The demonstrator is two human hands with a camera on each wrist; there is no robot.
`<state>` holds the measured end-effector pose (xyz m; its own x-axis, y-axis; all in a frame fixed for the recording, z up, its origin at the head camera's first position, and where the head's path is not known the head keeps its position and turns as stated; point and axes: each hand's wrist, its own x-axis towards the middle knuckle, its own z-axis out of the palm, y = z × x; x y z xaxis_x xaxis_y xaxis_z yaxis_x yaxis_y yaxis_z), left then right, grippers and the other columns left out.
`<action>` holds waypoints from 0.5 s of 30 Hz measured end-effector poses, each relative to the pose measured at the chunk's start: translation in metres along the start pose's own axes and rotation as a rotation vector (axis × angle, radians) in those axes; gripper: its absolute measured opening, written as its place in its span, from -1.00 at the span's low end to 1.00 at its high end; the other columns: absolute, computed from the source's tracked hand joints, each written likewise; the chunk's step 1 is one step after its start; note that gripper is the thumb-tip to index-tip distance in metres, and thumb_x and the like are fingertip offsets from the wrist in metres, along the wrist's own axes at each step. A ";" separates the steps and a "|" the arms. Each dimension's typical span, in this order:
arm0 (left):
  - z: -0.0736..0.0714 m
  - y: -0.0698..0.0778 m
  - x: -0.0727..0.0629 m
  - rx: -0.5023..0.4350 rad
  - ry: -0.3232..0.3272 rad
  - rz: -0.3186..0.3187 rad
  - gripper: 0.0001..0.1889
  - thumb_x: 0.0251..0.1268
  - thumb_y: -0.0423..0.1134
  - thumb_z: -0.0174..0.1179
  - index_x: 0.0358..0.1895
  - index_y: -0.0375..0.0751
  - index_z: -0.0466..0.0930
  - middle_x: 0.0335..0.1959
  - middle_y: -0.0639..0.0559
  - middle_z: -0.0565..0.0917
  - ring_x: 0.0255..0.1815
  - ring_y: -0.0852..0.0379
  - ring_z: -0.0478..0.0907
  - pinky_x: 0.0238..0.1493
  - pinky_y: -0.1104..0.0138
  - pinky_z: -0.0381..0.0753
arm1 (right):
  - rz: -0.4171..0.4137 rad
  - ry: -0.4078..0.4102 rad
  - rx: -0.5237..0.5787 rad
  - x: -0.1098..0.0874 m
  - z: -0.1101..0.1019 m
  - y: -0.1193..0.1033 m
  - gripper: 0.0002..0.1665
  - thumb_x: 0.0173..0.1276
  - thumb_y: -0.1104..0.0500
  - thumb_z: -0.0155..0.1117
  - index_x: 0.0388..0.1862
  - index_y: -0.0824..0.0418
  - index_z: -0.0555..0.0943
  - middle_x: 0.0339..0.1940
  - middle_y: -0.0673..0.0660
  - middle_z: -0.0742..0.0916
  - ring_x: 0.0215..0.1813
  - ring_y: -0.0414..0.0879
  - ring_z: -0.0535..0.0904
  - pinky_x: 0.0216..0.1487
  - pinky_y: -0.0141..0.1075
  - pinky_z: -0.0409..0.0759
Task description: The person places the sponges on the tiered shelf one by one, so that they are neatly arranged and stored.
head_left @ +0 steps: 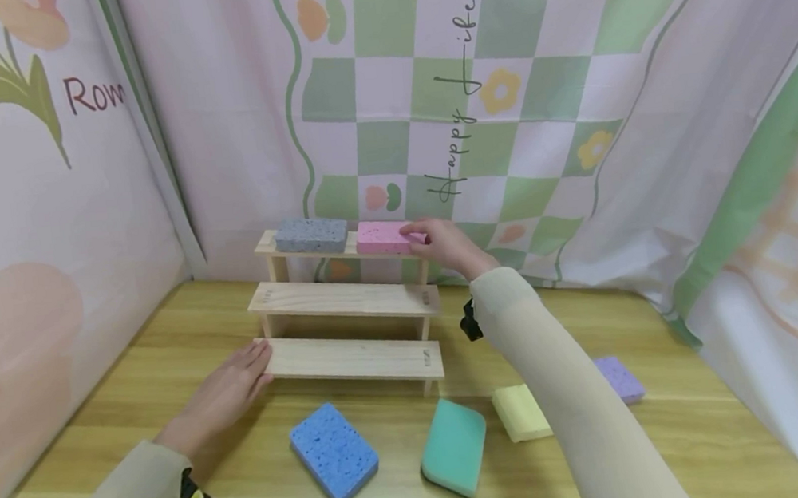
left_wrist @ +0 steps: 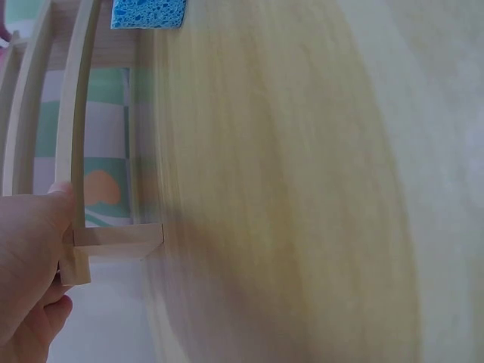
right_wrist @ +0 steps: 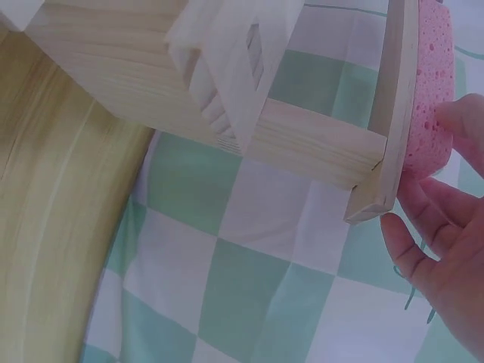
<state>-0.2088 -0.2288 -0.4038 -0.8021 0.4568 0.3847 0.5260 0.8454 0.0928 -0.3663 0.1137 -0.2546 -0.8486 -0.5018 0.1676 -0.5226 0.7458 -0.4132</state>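
A three-step wooden shelf stand [head_left: 346,296] is on the table. My left hand [head_left: 221,394] grips the left end of its lowest step; in the left wrist view the thumb lies over the step's edge and other fingers curl below. On the top step, a pink sponge [head_left: 382,237] lies at the right, beside a speckled grey sponge [head_left: 311,236]. My right hand [head_left: 449,246] holds the pink sponge by its right end. The right wrist view shows the thumb on the pink sponge [right_wrist: 431,91] and fingertips at its end, close to the step's edge.
On the table in front of the stand lie a blue sponge [head_left: 334,452] and a green sponge [head_left: 454,446]. Farther right are a yellow sponge [head_left: 520,414] and a purple sponge [head_left: 621,379], partly behind my right sleeve. A checkered curtain [head_left: 390,81] hangs behind the stand.
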 end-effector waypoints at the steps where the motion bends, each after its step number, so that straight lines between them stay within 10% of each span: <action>1: 0.000 0.000 0.000 -0.001 0.000 0.000 -0.54 0.32 -0.31 0.08 0.17 -0.60 0.32 0.20 -0.43 0.33 0.24 -0.31 0.24 0.23 -0.06 0.23 | -0.005 0.002 0.004 0.000 0.000 0.000 -0.55 0.37 0.18 0.10 0.23 0.18 0.45 0.26 0.20 0.45 0.03 0.06 0.48 0.07 -0.13 0.48; 15: 0.000 0.001 0.000 0.001 0.014 0.009 -0.53 0.30 -0.32 0.10 0.16 -0.61 0.32 0.19 -0.44 0.34 0.23 -0.32 0.25 0.23 -0.05 0.24 | -0.005 0.081 0.113 -0.016 -0.004 0.013 -0.50 0.36 0.16 0.14 0.27 0.20 0.41 0.22 0.21 0.46 -0.11 0.01 0.46 -0.21 -0.19 0.54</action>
<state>-0.2086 -0.2281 -0.4041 -0.7933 0.4603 0.3985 0.5328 0.8416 0.0886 -0.3598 0.1332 -0.2586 -0.8521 -0.4653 0.2395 -0.5183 0.6868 -0.5096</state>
